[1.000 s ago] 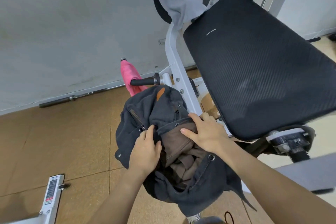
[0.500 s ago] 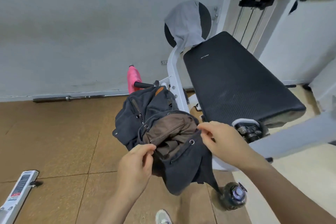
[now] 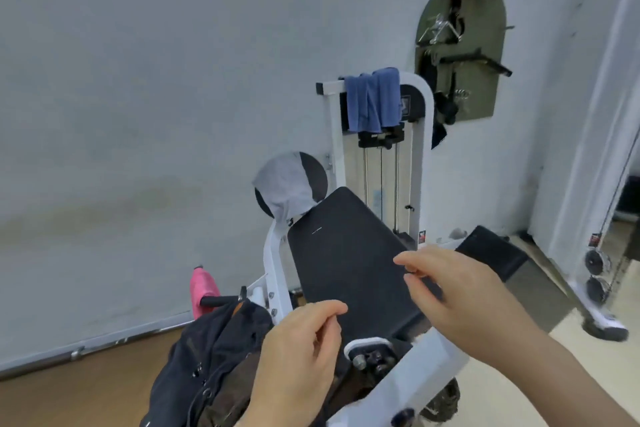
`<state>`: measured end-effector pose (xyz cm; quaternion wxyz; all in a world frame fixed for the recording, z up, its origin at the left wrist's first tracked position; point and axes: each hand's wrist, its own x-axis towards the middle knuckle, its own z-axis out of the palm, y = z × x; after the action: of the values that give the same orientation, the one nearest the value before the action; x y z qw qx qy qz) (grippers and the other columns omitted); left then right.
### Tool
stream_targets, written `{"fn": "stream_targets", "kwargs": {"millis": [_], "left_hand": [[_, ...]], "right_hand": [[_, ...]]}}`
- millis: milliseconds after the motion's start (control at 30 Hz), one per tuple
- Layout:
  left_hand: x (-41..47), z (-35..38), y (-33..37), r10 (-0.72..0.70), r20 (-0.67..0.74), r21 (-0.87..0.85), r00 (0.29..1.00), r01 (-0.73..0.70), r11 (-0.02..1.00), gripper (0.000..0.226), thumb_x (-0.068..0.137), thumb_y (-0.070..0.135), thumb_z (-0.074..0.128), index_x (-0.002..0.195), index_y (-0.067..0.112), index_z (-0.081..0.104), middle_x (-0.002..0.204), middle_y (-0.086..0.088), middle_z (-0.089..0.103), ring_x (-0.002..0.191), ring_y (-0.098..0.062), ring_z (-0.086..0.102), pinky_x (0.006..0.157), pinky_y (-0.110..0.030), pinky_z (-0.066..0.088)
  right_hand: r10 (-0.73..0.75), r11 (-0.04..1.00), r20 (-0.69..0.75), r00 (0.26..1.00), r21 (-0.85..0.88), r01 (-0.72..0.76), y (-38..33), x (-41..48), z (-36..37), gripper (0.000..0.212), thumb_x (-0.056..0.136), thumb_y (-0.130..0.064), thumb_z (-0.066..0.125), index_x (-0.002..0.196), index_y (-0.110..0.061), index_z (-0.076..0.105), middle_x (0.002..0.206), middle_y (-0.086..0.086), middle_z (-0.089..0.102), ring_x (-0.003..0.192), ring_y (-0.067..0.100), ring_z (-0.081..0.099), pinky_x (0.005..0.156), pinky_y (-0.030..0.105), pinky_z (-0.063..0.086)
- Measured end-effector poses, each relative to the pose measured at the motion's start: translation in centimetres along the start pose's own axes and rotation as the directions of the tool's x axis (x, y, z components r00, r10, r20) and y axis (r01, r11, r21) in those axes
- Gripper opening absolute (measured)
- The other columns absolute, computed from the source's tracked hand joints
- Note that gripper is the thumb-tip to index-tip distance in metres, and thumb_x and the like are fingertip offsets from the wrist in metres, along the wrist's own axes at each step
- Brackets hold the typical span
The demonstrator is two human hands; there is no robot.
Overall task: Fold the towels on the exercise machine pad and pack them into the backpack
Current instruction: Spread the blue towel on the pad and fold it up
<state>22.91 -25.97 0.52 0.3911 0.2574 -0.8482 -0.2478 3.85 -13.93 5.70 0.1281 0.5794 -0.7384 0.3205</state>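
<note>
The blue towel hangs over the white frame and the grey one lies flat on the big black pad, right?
No: the head view shows the grey towel draped over the round pad, not the big black pad. The blue towel does hang over the white frame.

Gym: weight machine [image 3: 381,184], wall-hung cable handles [image 3: 460,45].

Draped grey towel [image 3: 287,184], slumped dark backpack [image 3: 207,350]
</note>
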Motion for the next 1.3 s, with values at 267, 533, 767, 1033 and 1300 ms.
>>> {"fn": "stream_targets", "kwargs": {"millis": [267, 533, 767, 1033, 1300], "left_hand": [[12.7, 12.1, 13.6, 0.148, -0.031, -0.025, 0.989, -0.148, 0.989, 0.026, 0.093, 0.011, 0.057, 0.097, 0.032, 0.071, 0.083, 0.023, 0.066, 0.084, -0.002, 0.062, 0.073, -0.012, 0.047], [25.5, 27.9, 24.4, 0.219, 0.336, 0.366, 0.916, -0.342, 0.866, 0.032, 0.098, 0.023, 0.04, 0.119, 0.027, 0.064, 0.115, 0.008, 0.068, 0.104, -0.013, 0.061, 0.09, -0.034, 0.05], [34.5, 36.5, 22.0, 0.021, 0.5, 0.598, 0.866, -0.363, 0.715, 0.029, 0.094, 0.01, 0.04, 0.111, 0.017, 0.062, 0.106, -0.007, 0.065, 0.098, -0.03, 0.058, 0.076, -0.037, 0.047], [49.7, 39.2, 15.6, 0.071, 0.267, 0.695, 0.961, -0.243, 0.677, 0.044, 0.084, -0.007, 0.047, 0.12, 0.017, 0.054, 0.117, -0.003, 0.055, 0.105, -0.025, 0.053, 0.076, -0.036, 0.046], [61.0, 41.4, 9.3, 0.007, 0.046, 0.557, 0.999, -0.031, 0.83, 0.045, 0.094, 0.009, 0.045, 0.134, 0.03, 0.047, 0.124, 0.005, 0.054, 0.11, -0.016, 0.048, 0.089, -0.033, 0.049]], "right_hand": [[0.332, 0.742, 0.041, 0.942, 0.606, -0.288, 14.6, 2.8, -8.5, 0.025, 0.094, -0.037, 0.055, 0.118, -0.041, 0.061, 0.1, -0.019, 0.068, 0.097, 0.001, 0.062, 0.086, 0.028, 0.051], [0.63, -0.03, 0.401, 0.665, 0.868, -0.496, 31.5, 3.4, -12.4, 0.02, 0.097, -0.025, 0.056, 0.108, -0.012, 0.066, 0.1, 0.017, 0.073, 0.083, 0.028, 0.068, 0.071, 0.038, 0.056], [0.608, 0.079, 0.422, 0.672, 0.811, -0.58, 40.8, 8.3, -9.5, 0.02, 0.088, 0.006, 0.06, 0.099, -0.007, 0.069, 0.098, 0.018, 0.068, 0.087, 0.026, 0.065, 0.063, 0.031, 0.053], [0.404, 0.714, 0.151, 0.902, 0.565, -0.414, 49.0, 23.7, -6.3, 0.038, 0.08, -0.004, 0.057, 0.093, -0.04, 0.061, 0.099, -0.013, 0.066, 0.074, -0.003, 0.062, 0.07, 0.01, 0.046], [0.171, 0.893, 0.159, 0.972, 0.393, -0.221, 56.0, 42.6, -4.2, 0.044, 0.091, -0.017, 0.053, 0.132, -0.034, 0.048, 0.125, -0.007, 0.052, 0.111, 0.01, 0.053, 0.096, 0.028, 0.044]]}}
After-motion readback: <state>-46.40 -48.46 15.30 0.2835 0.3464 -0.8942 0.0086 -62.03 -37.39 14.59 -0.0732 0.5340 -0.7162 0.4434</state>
